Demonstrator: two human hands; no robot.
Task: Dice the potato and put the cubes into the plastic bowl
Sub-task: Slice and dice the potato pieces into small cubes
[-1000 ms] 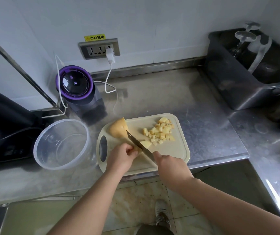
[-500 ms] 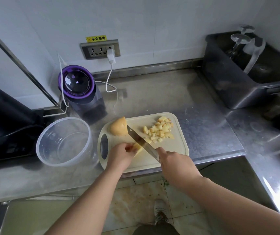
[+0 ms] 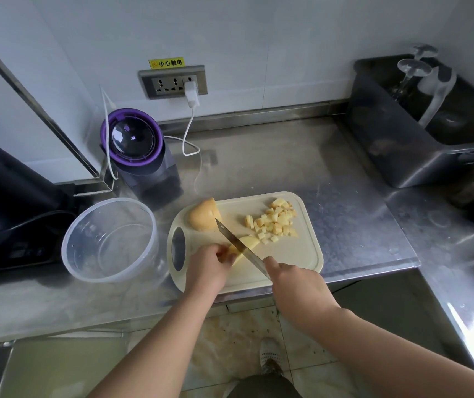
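A cream cutting board (image 3: 296, 254) lies on the steel counter. My left hand (image 3: 208, 267) holds a potato slice (image 3: 247, 243) down on the board. My right hand (image 3: 294, 278) grips the handle of a knife (image 3: 238, 247), whose blade lies across the slice. A larger uncut potato piece (image 3: 202, 215) sits at the board's far left corner. Several potato cubes (image 3: 273, 222) lie heaped at the far right of the board. The clear plastic bowl (image 3: 109, 239) stands left of the board and holds nothing I can see.
A purple-rimmed appliance (image 3: 136, 150) stands behind the bowl, with a white cable (image 3: 189, 130) running to the wall socket (image 3: 172, 81). A dark bin (image 3: 402, 145) with glasses stands at the back right. A black appliance (image 3: 6, 196) is at the left. The counter edge runs just under the board.
The knife blade has shifted further along the slice under my left hand. The slice, the cubes and the bowl stay where they were.
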